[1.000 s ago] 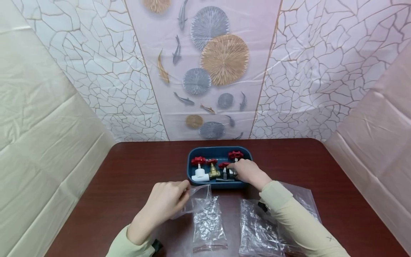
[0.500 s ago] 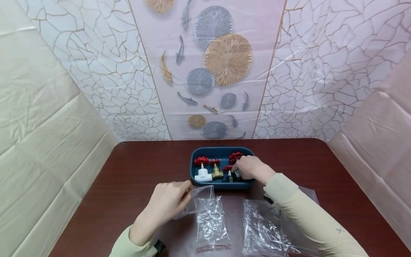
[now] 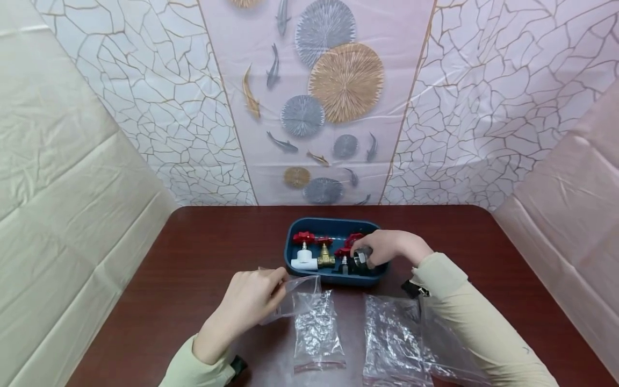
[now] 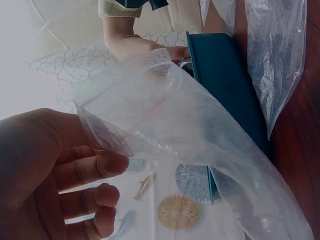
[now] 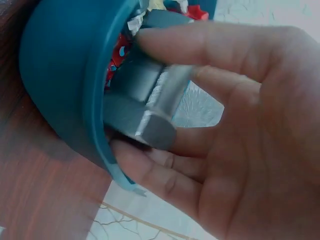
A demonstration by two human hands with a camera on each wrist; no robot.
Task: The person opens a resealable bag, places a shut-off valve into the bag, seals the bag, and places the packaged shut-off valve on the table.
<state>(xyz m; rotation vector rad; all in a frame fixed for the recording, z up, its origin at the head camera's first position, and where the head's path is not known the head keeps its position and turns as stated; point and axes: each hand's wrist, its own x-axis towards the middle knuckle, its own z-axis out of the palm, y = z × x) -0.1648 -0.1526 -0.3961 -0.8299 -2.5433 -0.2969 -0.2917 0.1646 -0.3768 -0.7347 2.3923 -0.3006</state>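
Plastic bag point(image 4: 160, 125) in the pinching left hand point(image 3: 251, 294), grey fitting point(image 5: 140, 80) in the gripping right hand point(image 5: 240, 150).

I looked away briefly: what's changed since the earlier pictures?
The right hand has moved slightly rightward at the tray and now visibly grips a dark metal fitting. The left hand still holds the clear bag; the white valve and brass valve stay put.

Free room left of the blue bin point(image 3: 329, 278) — inside, valves point(image 3: 304, 258) and right hand point(image 3: 388, 246).
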